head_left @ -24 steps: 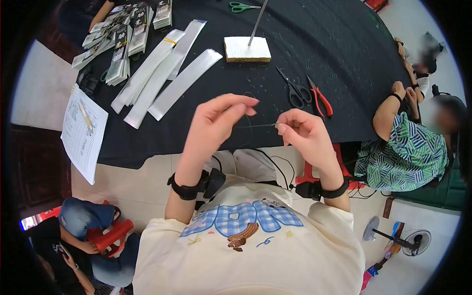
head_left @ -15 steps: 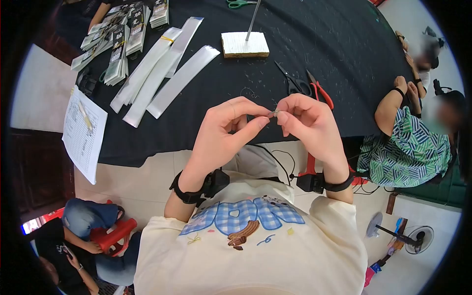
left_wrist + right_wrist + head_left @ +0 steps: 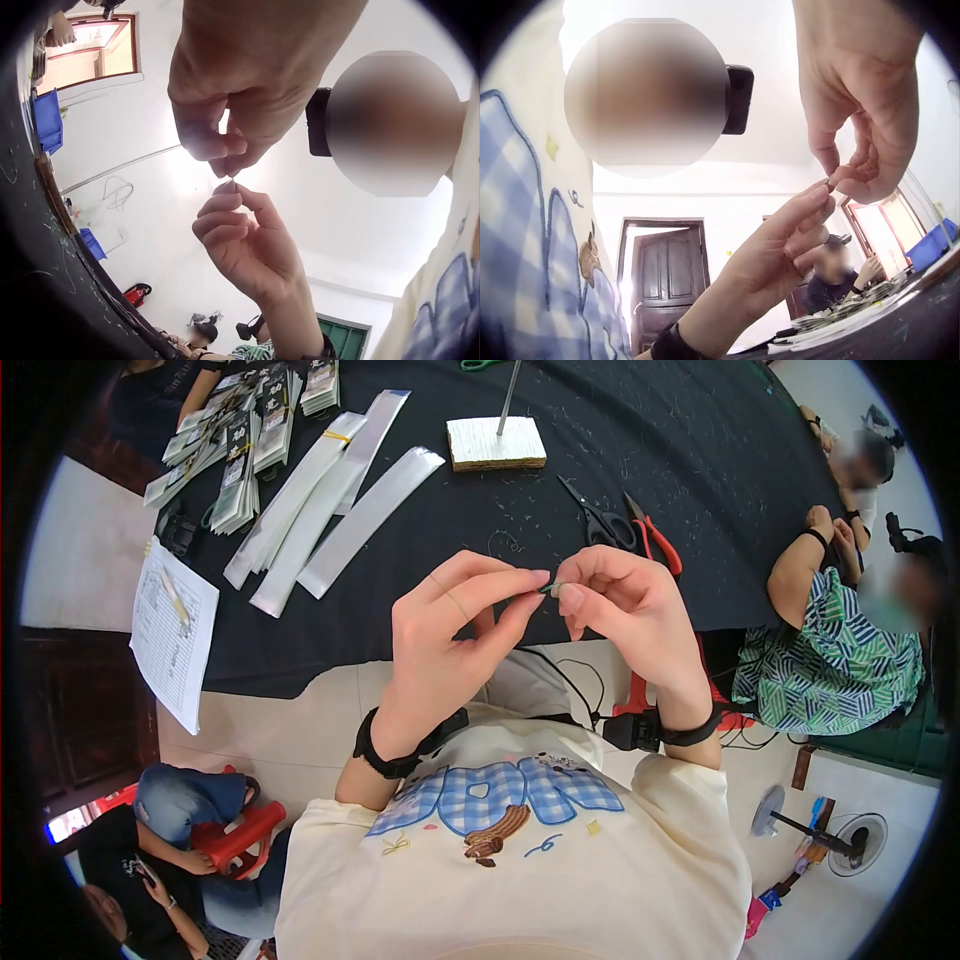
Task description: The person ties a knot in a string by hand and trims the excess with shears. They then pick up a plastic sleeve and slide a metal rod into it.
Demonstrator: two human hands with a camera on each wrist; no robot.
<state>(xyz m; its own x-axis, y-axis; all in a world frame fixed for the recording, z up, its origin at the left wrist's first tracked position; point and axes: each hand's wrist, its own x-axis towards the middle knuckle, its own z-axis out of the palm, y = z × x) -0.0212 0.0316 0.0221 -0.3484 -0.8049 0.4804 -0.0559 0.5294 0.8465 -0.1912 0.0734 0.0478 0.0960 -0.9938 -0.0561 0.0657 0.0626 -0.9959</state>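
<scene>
In the head view my left hand point(image 3: 440, 615) and right hand point(image 3: 635, 605) meet over the table's near edge, fingertips almost touching. Each pinches a thin dark green thread point(image 3: 547, 589) between thumb and index finger; only a tiny stretch shows, the rest hidden by the fingers. A loose curl of thread point(image 3: 506, 544) appears just beyond the hands. From the left wrist, the left hand point(image 3: 251, 90) is above and the right hand point(image 3: 255, 240) below, tips together. The right wrist view has the right hand point(image 3: 866, 112) above the left hand point(image 3: 769, 259).
Beyond the hands lie black scissors point(image 3: 605, 525) and red-handled pliers point(image 3: 655, 542). A thin rod point(image 3: 510, 400) stands in a white block point(image 3: 497, 445). Clear plastic sleeves point(image 3: 370, 525), printed packets point(image 3: 240, 470) and a paper sheet point(image 3: 175, 640) are on the left. Thread scraps dot the black cloth point(image 3: 700, 450).
My left hand has moved right to the right hand and now pinches the thread close to it. The long stretch of thread between the hands has shortened to a tiny piece.
</scene>
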